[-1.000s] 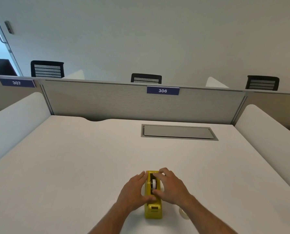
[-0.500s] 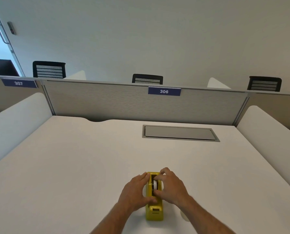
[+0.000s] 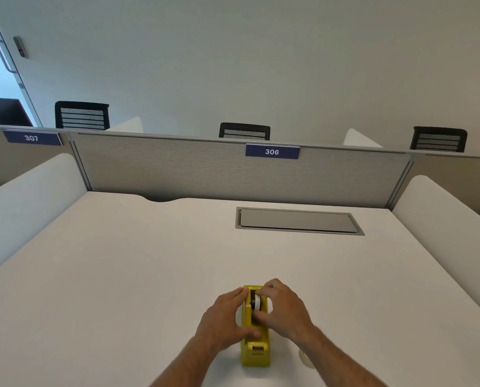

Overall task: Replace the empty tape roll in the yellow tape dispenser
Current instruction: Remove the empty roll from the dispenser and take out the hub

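A: Start with the yellow tape dispenser (image 3: 255,344). It sits on the white desk (image 3: 121,275) right under your hands, long axis running away from you, cutter end toward you, just nearer than your thumbs.

B: And the roll?

A: The white roll (image 3: 257,302) stands on edge in the dispenser's slot, between your right forefinger on its far side and your right thumb on its near side. Your right hand (image 3: 284,310) has its fingers curled fairly close, pinching the roll. Whether it is the empty one or the fresh one, I cannot tell; it looks thin.

B: What's your left doing?

A: Your left hand (image 3: 224,319) lies against the dispenser's left side, fingers half curled, thumb (image 3: 254,334) pressed across the top behind the cutter. I judge that is there to pin the body down so it does not lift or slide while you work the roll in the slot.

B: Anything else nearby?

A: Beyond your right wrist, partly hidden by your forearm, a pale round thing (image 3: 305,358) rests on the desk. It may be the other roll, but too little shows. It lies apart from the dispenser, close enough for your right hand to reach.
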Tool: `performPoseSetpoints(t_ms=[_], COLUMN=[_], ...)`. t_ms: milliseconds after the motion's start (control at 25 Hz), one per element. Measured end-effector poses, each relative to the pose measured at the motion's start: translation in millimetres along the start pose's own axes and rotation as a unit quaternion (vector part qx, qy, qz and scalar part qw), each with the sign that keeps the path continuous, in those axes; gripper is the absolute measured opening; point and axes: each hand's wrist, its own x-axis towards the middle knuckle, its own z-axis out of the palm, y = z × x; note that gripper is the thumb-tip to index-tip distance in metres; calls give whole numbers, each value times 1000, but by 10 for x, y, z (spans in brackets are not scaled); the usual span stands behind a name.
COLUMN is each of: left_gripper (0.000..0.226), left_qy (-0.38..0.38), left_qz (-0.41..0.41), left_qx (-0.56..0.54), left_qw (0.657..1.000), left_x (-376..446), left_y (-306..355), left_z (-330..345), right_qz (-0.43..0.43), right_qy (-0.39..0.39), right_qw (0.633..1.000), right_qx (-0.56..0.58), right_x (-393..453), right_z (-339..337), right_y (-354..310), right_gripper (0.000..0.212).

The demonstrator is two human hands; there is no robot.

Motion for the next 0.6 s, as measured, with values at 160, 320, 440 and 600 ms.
performPoseSetpoints(t_ms=[160,320,440,600], left_gripper=[109,106,104,104], left_qy=[6,5,7,8], left_qz=[3,-3,-10,-13], left_qx=[-27,-44,-46,-49], left_qw=[1000,999,999,999], left_x=[1,-19,-23,-20], left_y=[14,28,38,43], left_z=[5,37,51,55], right_qz=[-26,-24,-29,-37], right_qy=[0,-3,-7,-18], right_qw=[1000,1000,999,998], right_qx=[-12,-12,-23,-42], right_x=[-10,-2,9,29], right_z=[2,-7,-10,-33], right_y=[-1,10,0,-17], right_gripper=[41,43,42,43])
